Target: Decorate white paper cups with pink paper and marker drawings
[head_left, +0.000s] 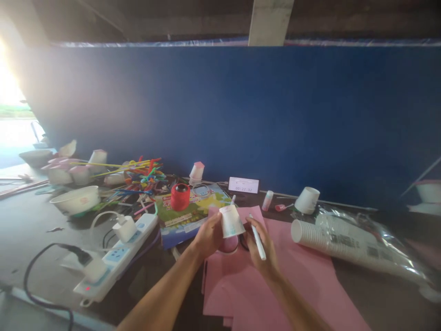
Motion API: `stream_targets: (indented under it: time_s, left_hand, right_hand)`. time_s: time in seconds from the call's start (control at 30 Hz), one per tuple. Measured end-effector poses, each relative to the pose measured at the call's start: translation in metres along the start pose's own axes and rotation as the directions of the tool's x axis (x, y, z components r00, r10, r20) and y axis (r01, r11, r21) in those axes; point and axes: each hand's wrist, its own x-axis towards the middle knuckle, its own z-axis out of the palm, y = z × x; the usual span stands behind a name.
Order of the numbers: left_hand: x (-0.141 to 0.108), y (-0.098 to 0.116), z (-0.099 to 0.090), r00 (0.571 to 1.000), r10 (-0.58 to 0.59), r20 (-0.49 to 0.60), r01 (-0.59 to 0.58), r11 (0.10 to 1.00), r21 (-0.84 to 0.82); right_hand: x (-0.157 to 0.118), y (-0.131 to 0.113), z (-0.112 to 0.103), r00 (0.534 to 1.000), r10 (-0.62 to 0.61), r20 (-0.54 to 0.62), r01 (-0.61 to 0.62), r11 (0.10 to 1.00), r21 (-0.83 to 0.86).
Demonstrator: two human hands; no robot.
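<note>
My left hand point(209, 235) is closed around a white paper cup point(230, 221), which is turned upside down and has faint coloured marks on its side. In my right hand point(261, 248) is a white marker pen point(257, 238), its upper end close to the cup's right side. Both hands are above sheets of pink paper point(237, 285). Just below the cup, partly hidden by it, lies a round pink and white piece point(228, 245).
A colourful book point(193, 220) with a red round object point(180, 197) lies left of the paper. Further left are a power strip point(119, 257), a white bowl point(76, 201) and pipe cleaners point(148, 174). Bagged paper cups point(347, 243) lie right; a timer point(244, 185) stands behind.
</note>
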Motion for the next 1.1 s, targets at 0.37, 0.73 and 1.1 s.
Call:
stream_targets:
  time_s: [0.37, 0.73, 1.1]
  left_hand:
    - [0.0, -0.003, 0.001, 0.99, 0.139, 0.009, -0.139, 0.985, 0.101]
    - [0.0, -0.002, -0.001, 0.984, 0.165, 0.07, -0.169, 0.983, 0.071]
    - [-0.004, 0.0, 0.011, 0.99, 0.123, 0.071, -0.13, 0.985, 0.113]
  right_hand:
    - [0.002, 0.011, 0.002, 1.0, -0.002, 0.005, 0.002, 1.0, 0.019]
    - [0.002, 0.009, 0.001, 1.0, -0.028, 0.0, 0.028, 1.0, 0.009]
    - [0.001, 0.008, 0.001, 0.999, 0.041, 0.036, -0.043, 0.998, 0.051]
